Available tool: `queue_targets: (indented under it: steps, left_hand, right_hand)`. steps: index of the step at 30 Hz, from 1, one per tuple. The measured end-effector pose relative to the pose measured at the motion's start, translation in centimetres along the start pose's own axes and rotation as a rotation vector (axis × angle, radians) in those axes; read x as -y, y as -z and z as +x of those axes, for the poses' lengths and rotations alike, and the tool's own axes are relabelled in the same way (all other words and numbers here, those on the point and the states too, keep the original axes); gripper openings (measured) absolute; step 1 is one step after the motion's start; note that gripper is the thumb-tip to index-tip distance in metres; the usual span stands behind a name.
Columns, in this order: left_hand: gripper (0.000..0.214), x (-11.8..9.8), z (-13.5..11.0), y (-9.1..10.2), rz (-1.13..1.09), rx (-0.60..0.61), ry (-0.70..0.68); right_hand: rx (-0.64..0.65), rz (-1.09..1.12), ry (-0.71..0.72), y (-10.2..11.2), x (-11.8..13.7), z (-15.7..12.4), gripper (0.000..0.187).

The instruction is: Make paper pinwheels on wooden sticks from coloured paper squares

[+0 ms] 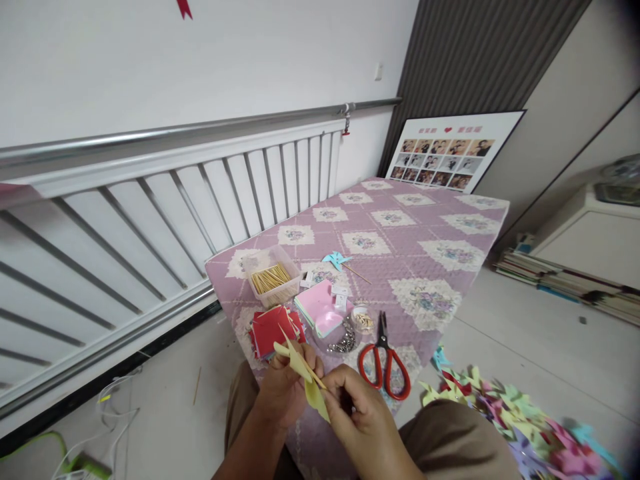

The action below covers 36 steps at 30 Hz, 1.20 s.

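Note:
Above the near edge of the cloth, my left hand (pixel 287 385) is closed on a yellow paper pinwheel (pixel 314 395) with folded, pointed blades. My right hand (pixel 357 407) pinches at the pinwheel's right side, where a thin tan stick-like piece runs into the fingers; its far end is hidden. Just beyond my left hand lies a stack of red paper squares (pixel 273 331). Behind my hands stands a clear round dish of small metal pins (pixel 344 339). Red-handled scissors (pixel 383 363) lie to the right of my right hand.
On the flowered tablecloth (pixel 367 243) are a plastic box of wooden sticks (pixel 273 277), pink paper squares (pixel 320 301), a small tub (pixel 362 319) and a blue pinwheel on a stick (pixel 337 260). Many coloured paper pinwheels (pixel 525 420) are heaped at lower right. A white radiator (pixel 175 220) borders the left.

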<state>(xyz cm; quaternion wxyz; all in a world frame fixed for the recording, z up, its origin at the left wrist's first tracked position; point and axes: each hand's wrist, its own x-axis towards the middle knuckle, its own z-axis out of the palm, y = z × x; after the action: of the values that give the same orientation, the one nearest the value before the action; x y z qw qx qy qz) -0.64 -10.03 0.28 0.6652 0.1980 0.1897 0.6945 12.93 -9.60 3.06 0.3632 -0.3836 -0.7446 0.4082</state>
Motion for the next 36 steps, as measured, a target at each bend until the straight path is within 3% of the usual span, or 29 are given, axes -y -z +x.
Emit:
queue_targets:
  steps: [14,25,36]
  left_hand:
    - [0.017,-0.2,0.0,-0.3,0.006,0.037,-0.034]
    - [0.025,-0.4,-0.1,-0.7,0.078,0.024,-0.031]
    - [0.027,-0.2,-0.3,-0.2,0.13,0.022,-0.041]
  right_hand:
    - [-0.013,0.153,-0.106,-0.5,-0.3,-0.2,0.013]
    - [0.03,0.402,-0.254,-0.5,0.4,0.3,0.02]
    - [0.022,0.393,-0.236,-0.6,0.5,0.2,0.014]
